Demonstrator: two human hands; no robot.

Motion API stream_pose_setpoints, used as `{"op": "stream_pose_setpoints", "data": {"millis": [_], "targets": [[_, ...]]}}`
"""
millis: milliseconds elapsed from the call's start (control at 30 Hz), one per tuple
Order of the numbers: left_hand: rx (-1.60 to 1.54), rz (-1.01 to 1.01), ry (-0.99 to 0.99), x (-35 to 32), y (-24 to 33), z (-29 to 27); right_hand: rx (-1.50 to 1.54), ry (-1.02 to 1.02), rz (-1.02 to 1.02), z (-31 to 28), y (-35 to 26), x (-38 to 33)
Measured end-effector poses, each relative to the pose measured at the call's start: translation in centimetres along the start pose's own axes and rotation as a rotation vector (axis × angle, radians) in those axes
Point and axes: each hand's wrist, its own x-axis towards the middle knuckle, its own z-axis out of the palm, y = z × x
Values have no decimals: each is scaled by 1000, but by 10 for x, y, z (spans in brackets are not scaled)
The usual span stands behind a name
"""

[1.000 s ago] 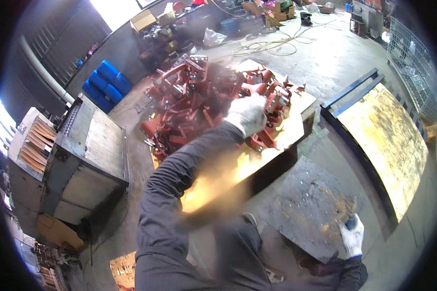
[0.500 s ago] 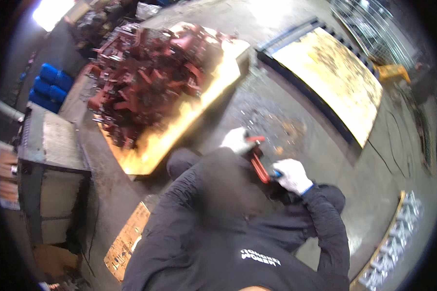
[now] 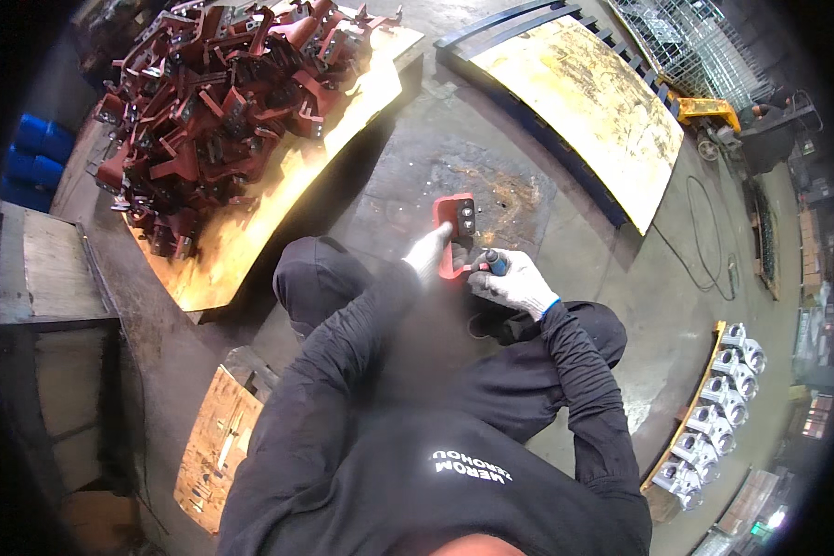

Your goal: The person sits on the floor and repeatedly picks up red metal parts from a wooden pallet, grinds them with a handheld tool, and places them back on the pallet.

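My left hand (image 3: pixel 426 253), in a white glove, grips the lower left side of a red metal bracket (image 3: pixel 440 219). The bracket stands up in front of my knees, and a dark plate with bolt heads (image 3: pixel 467 216) shows on its right side. In my white-gloved right hand (image 3: pixel 524 286) is a small hand tool with a blue-and-black handle (image 3: pixel 498 262). The tool's tip points left at the bracket's lower end; whether they touch I cannot tell.
A heap of similar red brackets (image 3: pixel 232 120) covers a wooden pallet (image 3: pixel 195 278) at the far left. A wood-topped platform (image 3: pixel 593 102) lies far right. Silvery metal parts (image 3: pixel 704 417) line a board at the right. Small tools lie on a wooden board (image 3: pixel 215 445) lower left.
The bracket has turned from a slant to nearly upright, showing its bolted plate. My left hand has shifted down along it. The whole view has swung, and the blur has cleared.
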Motion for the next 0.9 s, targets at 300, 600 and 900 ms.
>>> {"op": "stream_pose_setpoints", "data": {"millis": [300,600,900], "targets": [[128,1,285,1,7,38,-807,367,42,-35,51,33],[198,25,240,4,5,32,-980,418,44,-13,18,47],[331,10,248,0,6,29,-1105,401,101,-6,14,62]]}}
